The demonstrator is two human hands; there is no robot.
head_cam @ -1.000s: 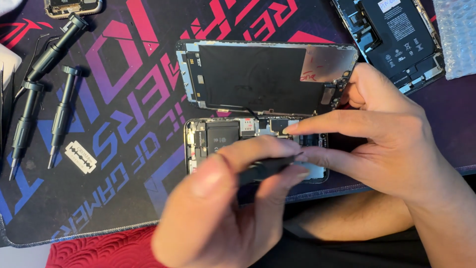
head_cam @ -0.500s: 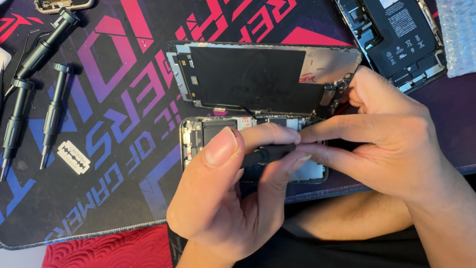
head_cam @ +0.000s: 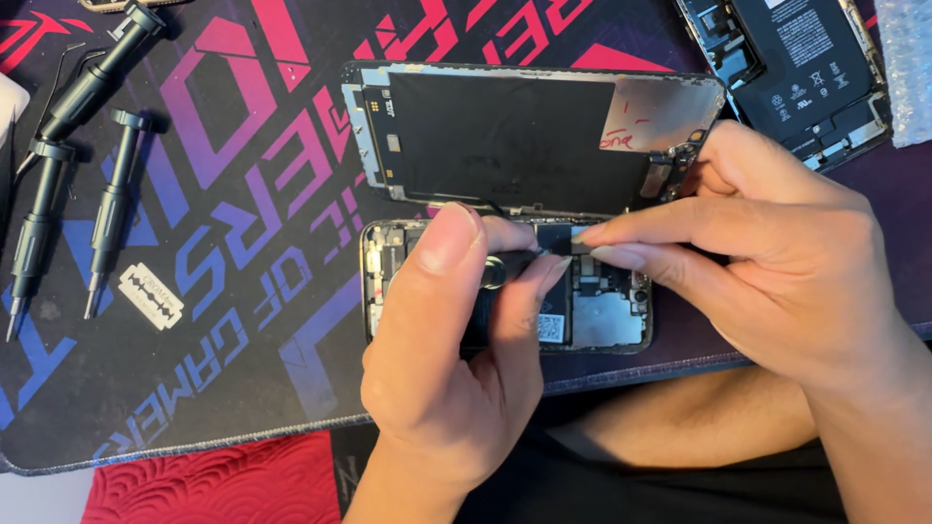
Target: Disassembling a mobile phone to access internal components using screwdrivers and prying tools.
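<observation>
An opened phone body [head_cam: 607,320] lies near the front edge of the dark printed mat [head_cam: 243,291]. Its detached screen panel [head_cam: 505,136] lies face down just behind it, still joined along one edge. My left hand [head_cam: 451,359] grips a black screwdriver [head_cam: 505,270] between thumb and fingers, with the tip over the phone's inner parts. From the right, my right hand [head_cam: 767,262] stretches two fingertips to the same spot near the connector area. Much of the phone body is hidden under my hands.
Three black screwdrivers [head_cam: 73,184] lie at the mat's left, with a razor blade [head_cam: 151,296] beside them. A second opened phone [head_cam: 791,63] with its battery showing sits at the top right. Bubble wrap [head_cam: 908,58] is at the right edge. A red patterned surface [head_cam: 214,485] shows below the mat.
My left hand has risen and moved closer to my right fingertips over the phone. The view has shifted slightly, with the mat sliding left and down in frame.
</observation>
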